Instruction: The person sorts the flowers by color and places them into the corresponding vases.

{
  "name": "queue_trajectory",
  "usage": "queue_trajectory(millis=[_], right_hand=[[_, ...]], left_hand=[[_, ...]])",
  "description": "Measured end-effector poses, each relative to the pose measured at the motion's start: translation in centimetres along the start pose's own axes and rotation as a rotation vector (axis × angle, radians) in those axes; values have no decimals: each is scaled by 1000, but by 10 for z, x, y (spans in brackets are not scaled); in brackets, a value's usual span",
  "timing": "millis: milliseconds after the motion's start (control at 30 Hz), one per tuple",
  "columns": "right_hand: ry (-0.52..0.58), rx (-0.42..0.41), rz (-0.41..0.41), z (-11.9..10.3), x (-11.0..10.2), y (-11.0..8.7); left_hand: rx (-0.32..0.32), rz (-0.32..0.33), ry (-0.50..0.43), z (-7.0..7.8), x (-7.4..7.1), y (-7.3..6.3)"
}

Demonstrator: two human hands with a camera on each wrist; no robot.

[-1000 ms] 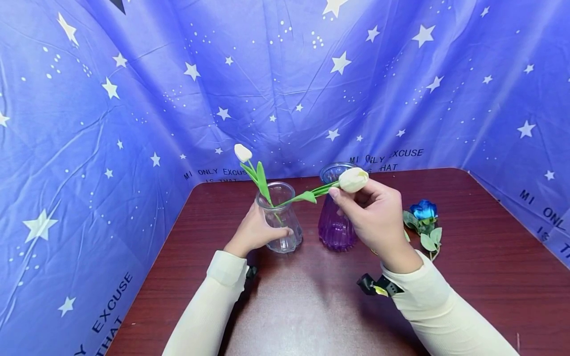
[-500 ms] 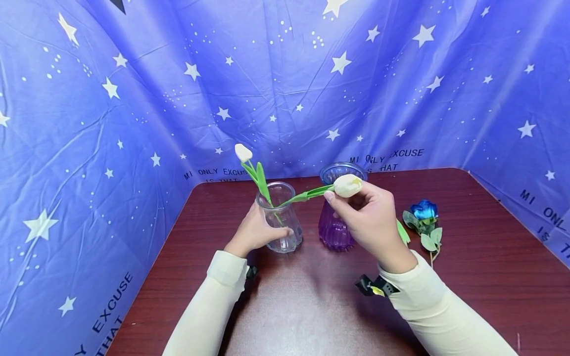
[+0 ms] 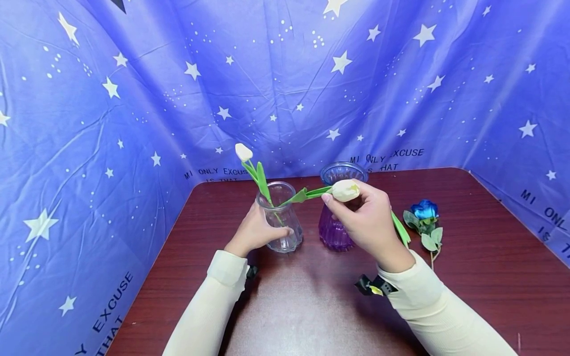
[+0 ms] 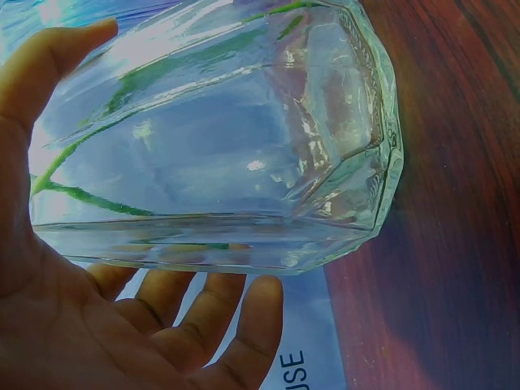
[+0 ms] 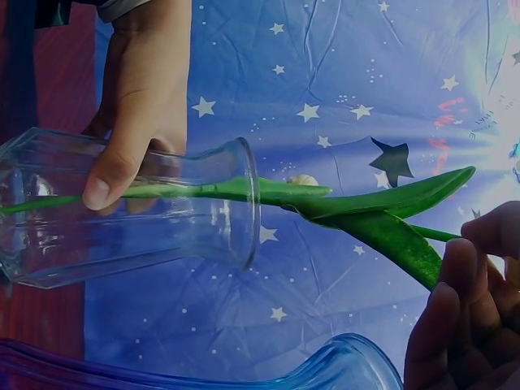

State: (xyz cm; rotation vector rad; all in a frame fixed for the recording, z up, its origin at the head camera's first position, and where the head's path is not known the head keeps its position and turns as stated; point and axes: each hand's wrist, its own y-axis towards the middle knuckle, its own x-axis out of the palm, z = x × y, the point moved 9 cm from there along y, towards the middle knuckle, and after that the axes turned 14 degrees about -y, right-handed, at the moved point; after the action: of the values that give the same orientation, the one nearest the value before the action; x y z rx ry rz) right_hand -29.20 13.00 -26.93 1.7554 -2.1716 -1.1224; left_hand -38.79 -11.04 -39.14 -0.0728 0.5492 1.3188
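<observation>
1. The left hand (image 3: 256, 230) has its grip spread wide round the clear vase (image 3: 291, 217) on the counter (image 3: 303, 306), thumb and fingers on opposite sides.
2. The right hand (image 3: 371, 220) keeps a narrow grip, pinching a white tulip (image 3: 346, 190) near its bloom; the stem slants into that vase.
3. A second tulip (image 3: 263, 184) leans inside; the purple vase (image 3: 335, 230) stands near.

From my end I see blue-violet cloth (image 3: 267, 89) printed with white stars (image 3: 340, 63) and dark lettering (image 3: 406, 154) hanging in folds along the far, left and right sides of a reddish-brown, wood-grain table (image 3: 481, 252), whose near middle catches a pale glare (image 3: 303, 301).
</observation>
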Motion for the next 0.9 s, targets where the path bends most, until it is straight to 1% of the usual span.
queue_trajectory(millis=[133,233,500,667,767,900], right_hand=[[-7,7,-1,1,0,0],[-21,13,10,2,-1,0],[-70,11,36,2,-7,11],[-62,6,13,0,-2,15],[-68,24,0,1,2,16],[-65,62,-2,5,6,16]], left_hand=[[-7,5,10,-1,0,0],[-5,1,1,-1,1,-1],[10,1,13,3,-3,1],[-10,11,15,1,-5,-3],[-23,15,24,0,-5,-4],[1,0,17,3,-1,-2]])
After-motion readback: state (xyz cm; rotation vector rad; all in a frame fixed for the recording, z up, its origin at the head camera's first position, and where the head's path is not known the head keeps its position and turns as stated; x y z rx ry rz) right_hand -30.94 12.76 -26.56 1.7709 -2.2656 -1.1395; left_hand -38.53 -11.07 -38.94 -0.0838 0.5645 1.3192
